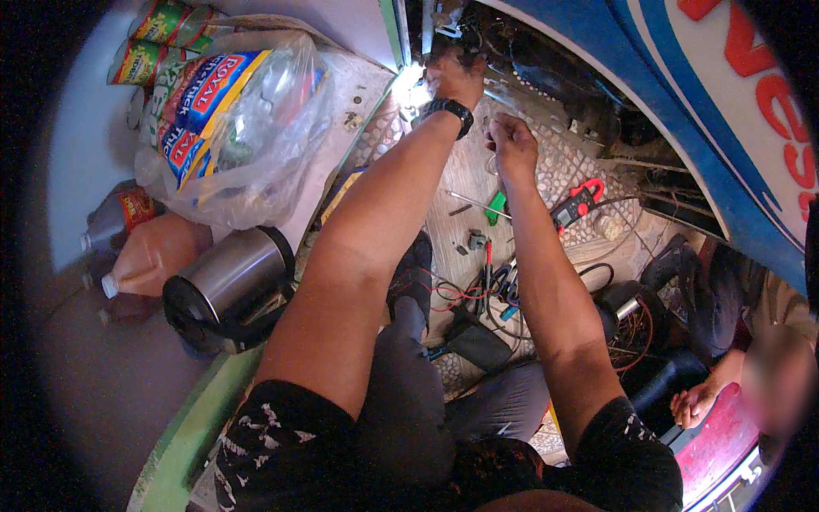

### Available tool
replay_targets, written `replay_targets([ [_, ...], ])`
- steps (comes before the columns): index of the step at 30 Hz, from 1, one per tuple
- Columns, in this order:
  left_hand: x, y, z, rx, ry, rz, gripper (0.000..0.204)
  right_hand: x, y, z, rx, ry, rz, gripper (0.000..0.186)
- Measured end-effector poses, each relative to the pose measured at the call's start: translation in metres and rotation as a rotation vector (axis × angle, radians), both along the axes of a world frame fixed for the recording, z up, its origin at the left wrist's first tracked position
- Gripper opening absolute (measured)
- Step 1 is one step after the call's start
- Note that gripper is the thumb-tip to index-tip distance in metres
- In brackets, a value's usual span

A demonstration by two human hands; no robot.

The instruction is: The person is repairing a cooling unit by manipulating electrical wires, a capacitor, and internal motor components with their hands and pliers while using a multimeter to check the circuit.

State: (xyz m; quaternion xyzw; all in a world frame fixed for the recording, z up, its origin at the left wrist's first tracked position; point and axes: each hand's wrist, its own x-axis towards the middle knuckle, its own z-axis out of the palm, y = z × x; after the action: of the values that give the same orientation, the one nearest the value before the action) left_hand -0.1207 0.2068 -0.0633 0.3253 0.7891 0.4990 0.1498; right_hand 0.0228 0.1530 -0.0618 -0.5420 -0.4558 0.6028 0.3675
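Note:
My left hand (456,81), with a black watch (461,117) on its wrist, reaches into the dark open underside of a blue and white appliance (682,94). Its fingertips are lost among the dark parts, beside a bright light (411,87). Lower and to the right, my right hand (515,149) hovers over the floor with its fingers curled together; whatever they may hold is too small to make out. Below it lie a screwdriver with a green handle (496,207) and a red and black clamp meter (577,205). A small dark part (479,240) rests nearby.
Cables (512,286) and a black pouch (479,340) lie between my legs. On the left stand a steel jug (235,277), bottles (162,252), cans (158,21) and a plastic bag of packets (281,145). Another person's hand (695,404) is at the right, by a red surface (717,444).

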Motion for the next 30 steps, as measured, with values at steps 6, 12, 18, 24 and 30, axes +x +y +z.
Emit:
replay_targets([
  [6,-0.007,0.008,-0.016,0.116,-0.051,-0.05,0.041,0.002,-0.003,-0.004,-0.035,0.004,0.002,0.023],
  [12,0.001,0.01,-0.015,0.114,-0.04,0.093,0.043,0.004,-0.007,-0.006,-0.036,-0.028,0.009,0.021],
  [18,0.004,0.006,0.0,-0.054,0.047,0.046,0.044,0.012,-0.009,-0.011,-0.043,-0.072,0.031,0.024],
  [24,0.002,0.006,0.001,-0.033,-0.016,0.06,0.048,0.012,-0.011,-0.014,-0.066,-0.069,0.023,0.02],
  [30,0.006,0.008,0.004,-0.085,0.033,0.099,0.04,0.014,-0.011,-0.017,-0.091,-0.051,0.027,0.019],
])
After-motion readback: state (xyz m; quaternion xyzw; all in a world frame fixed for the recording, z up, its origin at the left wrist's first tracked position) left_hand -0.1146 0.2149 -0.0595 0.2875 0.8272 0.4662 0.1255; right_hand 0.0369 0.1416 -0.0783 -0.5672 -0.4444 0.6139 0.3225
